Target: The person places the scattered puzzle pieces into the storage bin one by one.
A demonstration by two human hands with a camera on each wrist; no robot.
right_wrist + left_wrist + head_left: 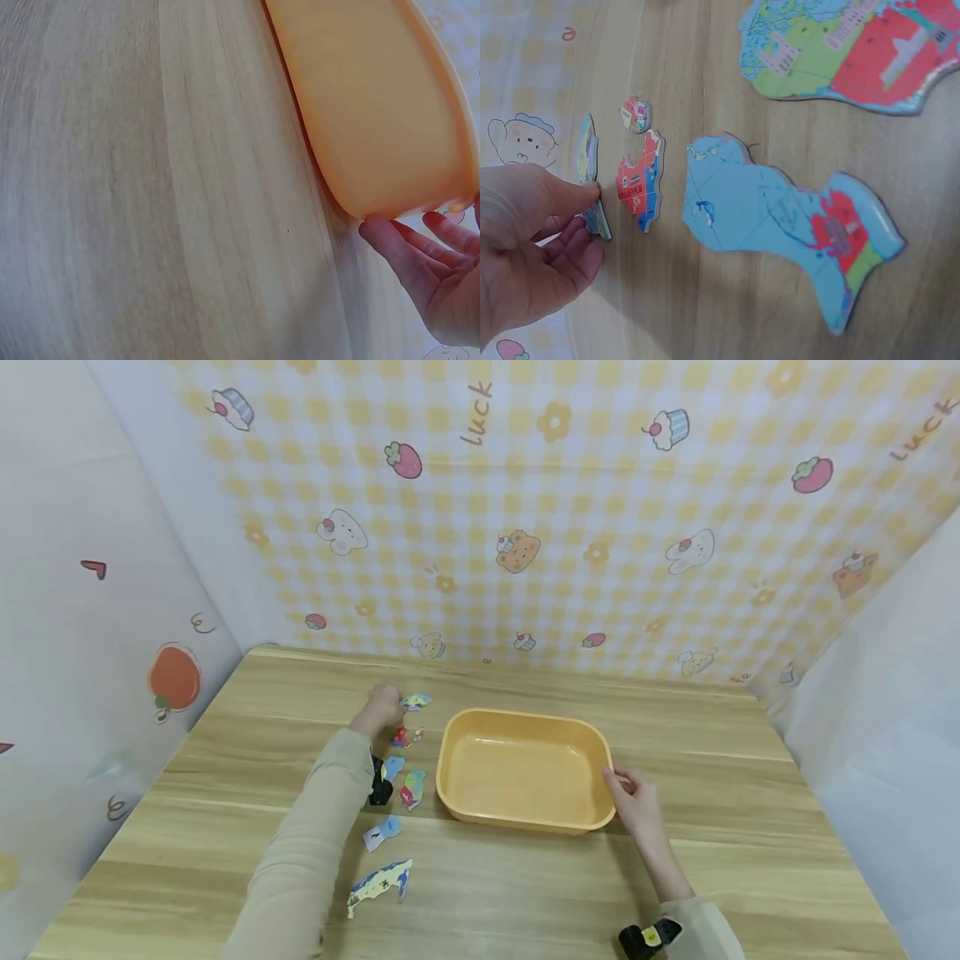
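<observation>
In the head view my left hand point(384, 703) is at the back left, its arm reaching past a column of map puzzle pieces. Its thumb and fingers pinch a thin blue-and-yellow puzzle piece point(592, 202), which stands tilted edge-on in the left wrist view. Close beside it lie a red-and-blue piece point(639, 184) and a small round-edged piece point(636, 115). My right hand point(637, 802) touches the right end of a yellow plastic tray point(525, 820). In the right wrist view its fingertips point(379, 229) rest against the tray's outer wall.
Toward me lie a large light-blue piece point(742, 202), a green-and-red piece point(412, 789), a blue-and-white piece point(382, 832) and a long yellow-and-blue piece point(381, 883). Checked cloth point(480, 527) hangs behind the wooden table point(712, 752).
</observation>
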